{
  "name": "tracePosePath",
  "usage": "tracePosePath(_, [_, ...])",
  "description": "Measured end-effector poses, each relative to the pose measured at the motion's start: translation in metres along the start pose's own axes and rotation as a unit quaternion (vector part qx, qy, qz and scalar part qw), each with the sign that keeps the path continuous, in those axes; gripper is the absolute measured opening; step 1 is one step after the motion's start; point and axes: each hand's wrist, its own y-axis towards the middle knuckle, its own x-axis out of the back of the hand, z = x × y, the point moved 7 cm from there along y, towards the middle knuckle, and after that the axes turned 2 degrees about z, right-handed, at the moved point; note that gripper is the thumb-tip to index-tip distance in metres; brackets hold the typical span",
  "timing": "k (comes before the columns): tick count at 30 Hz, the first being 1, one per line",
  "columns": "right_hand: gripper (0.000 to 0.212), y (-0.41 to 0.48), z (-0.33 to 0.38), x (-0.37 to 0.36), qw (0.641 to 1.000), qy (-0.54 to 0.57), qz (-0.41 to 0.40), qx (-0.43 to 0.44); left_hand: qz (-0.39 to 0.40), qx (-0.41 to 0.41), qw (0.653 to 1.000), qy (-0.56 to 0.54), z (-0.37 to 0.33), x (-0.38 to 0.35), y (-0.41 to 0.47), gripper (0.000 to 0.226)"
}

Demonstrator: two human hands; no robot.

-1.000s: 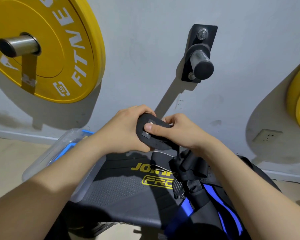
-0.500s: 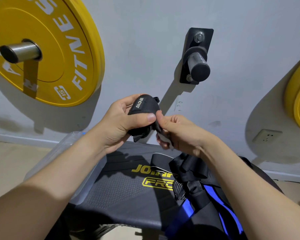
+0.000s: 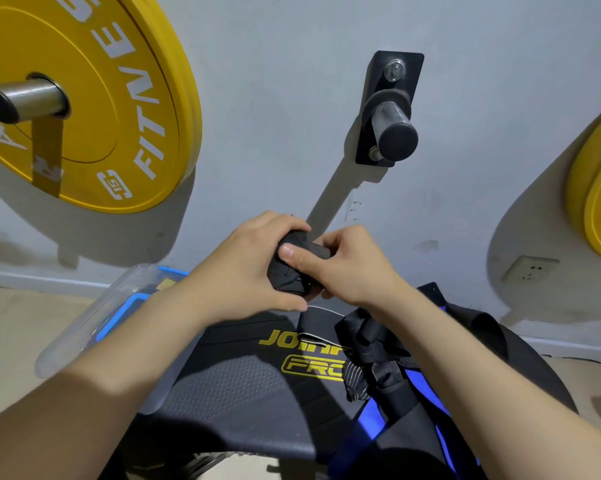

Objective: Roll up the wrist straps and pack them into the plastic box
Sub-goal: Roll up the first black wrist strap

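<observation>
One black strap [image 3: 287, 277], rolled into a short thick bundle, is held in the air above the far end of the table [image 3: 240, 382]. The left grip [image 3: 243, 268] wraps the roll from the left, fingers curled over its top and thumb under it. The right grip [image 3: 354, 268] closes on it from the right, thumb [image 3: 292, 252] pressed flat across the front of the roll and fingers curled behind it. The two grips touch around the strap, which is well apart from the box [image 3: 84, 327]. That box, clear plastic with blue trim, lies at the table's left edge, partly hidden by the left arm [image 3: 101, 393]; what it holds cannot be made out. A loose pile [image 3: 378, 351] of more black straps, with blue and black fabric under it, lies on the right side of the table below the right grip. On the grey wall behind, a yellow plate [image 3: 101, 98] hangs on a steel peg [image 3: 25, 98] at the left, a bare black peg [image 3: 392, 126] juts out in the middle, and a second plate [image 3: 600, 202] shows at the right above a socket [image 3: 531, 268]
</observation>
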Motion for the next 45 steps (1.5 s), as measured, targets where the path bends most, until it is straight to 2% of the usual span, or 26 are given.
tracePosePath(2, [0.065,0.0,-0.003,0.0,0.999,-0.029,-0.03,0.004,0.001,0.011,1.0,0.02,0.004,-0.001,0.001,0.096])
tracePosePath(4, [0.051,0.002,-0.005,0.003,0.999,0.039,-0.016,0.005,-0.009,0.035,0.999,0.014,0.012,0.006,0.0,0.093])
tracePosePath(7, [0.035,0.006,-0.008,0.008,0.991,0.134,0.009,-0.005,0.005,0.067,0.996,-0.056,0.019,0.01,0.0,0.09])
tracePosePath(11, [0.016,0.008,-0.008,0.002,0.949,0.296,0.1,-0.042,-0.001,0.078,0.984,-0.163,0.022,0.014,0.003,0.086])
tracePosePath(13, [0.022,0.009,-0.008,0.003,0.947,0.296,0.113,-0.046,-0.014,0.083,0.973,-0.216,0.025,0.016,0.002,0.086])
tracePosePath(16, [0.046,0.013,-0.017,0.001,0.971,0.215,0.071,-0.074,-0.05,0.093,0.953,-0.285,0.03,0.017,-0.003,0.085])
tracePosePath(18, [0.05,0.013,-0.022,-0.012,0.964,0.228,0.101,-0.097,-0.079,0.098,0.94,-0.319,0.032,0.019,-0.006,0.084])
tracePosePath(20, [0.057,0.008,-0.02,-0.036,0.925,0.303,0.194,-0.124,-0.083,0.105,0.925,-0.355,0.034,0.019,-0.01,0.083])
tracePosePath(22, [0.077,0.002,-0.012,-0.059,0.868,0.376,0.288,-0.149,-0.074,0.11,0.917,-0.375,0.037,0.019,-0.015,0.083])
tracePosePath(23, [0.08,0.0,-0.006,-0.069,0.84,0.41,0.324,-0.147,-0.069,0.11,0.915,-0.383,0.039,0.02,-0.017,0.082])
tracePosePath(25, [0.074,0.0,0.01,-0.079,0.801,0.475,0.341,-0.128,-0.054,0.105,0.911,-0.396,0.044,0.022,-0.021,0.083])
tracePosePath(26, [0.069,0.004,0.015,-0.081,0.806,0.482,0.324,-0.116,-0.042,0.099,0.914,-0.391,0.047,0.024,-0.023,0.085])
tracePosePath(29, [0.058,0.017,0.018,-0.079,0.892,0.383,0.23,-0.071,-0.009,0.094,0.947,-0.306,0.06,0.029,-0.034,0.094])
tracePosePath(32, [0.045,0.027,0.012,-0.087,0.945,0.274,0.156,-0.081,0.036,0.128,0.961,-0.241,0.083,0.023,-0.048,0.097])
tracePosePath(34, [0.036,0.034,0.007,-0.093,0.99,0.068,0.112,-0.06,0.102,0.162,0.972,-0.139,0.102,0.015,-0.058,0.103])
tracePosePath(35, [0.034,0.038,0.005,-0.098,0.991,-0.071,0.105,-0.039,0.139,0.186,0.969,-0.08,0.114,0.01,-0.065,0.107])
tracePosePath(37, [0.046,0.04,-0.008,-0.117,0.952,-0.275,0.128,-0.045,0.206,0.235,0.95,0.02,0.137,0.0,-0.079,0.114])
tracePosePath(39, [0.052,0.036,-0.027,-0.141,0.92,-0.335,0.181,-0.094,0.269,0.292,0.913,0.092,0.157,-0.013,-0.097,0.114])
tracePosePath(42, [0.046,0.03,-0.049,-0.186,0.88,-0.385,0.257,-0.109,0.344,0.343,0.861,0.15,0.178,-0.034,-0.121,0.115])
tracePosePath(45, [0.032,0.034,-0.054,-0.216,0.878,-0.395,0.254,-0.087,0.363,0.339,0.858,0.133,0.19,-0.046,-0.13,0.102])
